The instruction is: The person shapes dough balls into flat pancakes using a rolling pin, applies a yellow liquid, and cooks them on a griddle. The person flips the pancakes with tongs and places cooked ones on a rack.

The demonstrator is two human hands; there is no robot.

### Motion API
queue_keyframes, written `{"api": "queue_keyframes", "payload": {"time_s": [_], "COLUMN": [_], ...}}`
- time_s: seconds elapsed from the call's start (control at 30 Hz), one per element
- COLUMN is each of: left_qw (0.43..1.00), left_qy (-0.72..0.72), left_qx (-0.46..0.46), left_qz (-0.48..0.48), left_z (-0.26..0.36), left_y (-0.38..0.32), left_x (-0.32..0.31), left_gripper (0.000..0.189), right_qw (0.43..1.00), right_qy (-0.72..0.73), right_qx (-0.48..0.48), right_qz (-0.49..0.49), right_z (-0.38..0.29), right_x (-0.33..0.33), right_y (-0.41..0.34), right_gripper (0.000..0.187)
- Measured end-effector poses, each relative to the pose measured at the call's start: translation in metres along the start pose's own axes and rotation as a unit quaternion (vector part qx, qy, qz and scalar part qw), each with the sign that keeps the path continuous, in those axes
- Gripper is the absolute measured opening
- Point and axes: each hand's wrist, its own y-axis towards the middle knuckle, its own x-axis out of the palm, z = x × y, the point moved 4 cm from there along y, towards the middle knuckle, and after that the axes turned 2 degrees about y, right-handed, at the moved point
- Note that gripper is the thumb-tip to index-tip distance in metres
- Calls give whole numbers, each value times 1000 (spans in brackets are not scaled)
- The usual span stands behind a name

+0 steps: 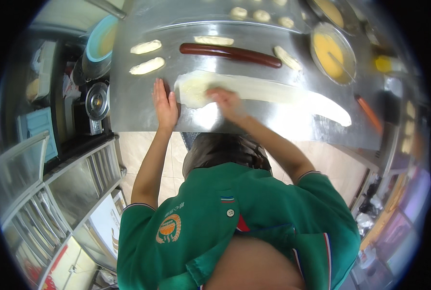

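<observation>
A long, thin sheet of rolled-out dough (269,88) lies across the metal worktable (139,108). Flat on the steel, just left of the sheet's wide end, rests my left hand (165,108), holding nothing, its thumb apart from the fingers. My right hand (230,103) is over the sheet near that end, fingers curled and blurred by motion. Whether it holds anything cannot be made out. A yellowish, wet-looking patch shows on the dough beside it. Beyond the sheet lies a dark red-brown rolling pin (230,54).
Dough pieces (146,66) lie around the pin, and round dough balls (261,15) farther back. At right stands a bowl of yellow mixture (327,54) with a utensil in it. A blue-rimmed bucket (99,40) is at left; an orange-brown stick (368,112) lies near the right edge.
</observation>
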Motion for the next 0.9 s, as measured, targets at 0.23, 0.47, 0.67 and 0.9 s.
{"api": "queue_keyframes", "payload": {"time_s": [0.23, 0.47, 0.67, 0.9], "left_qw": [969, 953, 922, 903], "left_qy": [120, 88, 23, 114], "left_qx": [142, 205, 274, 309], "left_qz": [-163, -203, -272, -277], "left_z": [92, 159, 214, 215], "left_y": [-15, -30, -40, -23], "left_x": [68, 102, 132, 143], "left_gripper": [99, 101, 88, 82], "right_qw": [835, 693, 858, 833], "right_qy": [-539, -540, -481, -445], "right_qx": [-59, 169, 6, -127], "right_qz": [-94, 446, 184, 303], "right_z": [39, 110, 35, -20], "right_x": [-284, -368, -188, -271], "right_y": [-134, -207, -127, -88], "right_gripper": [74, 86, 80, 49]}}
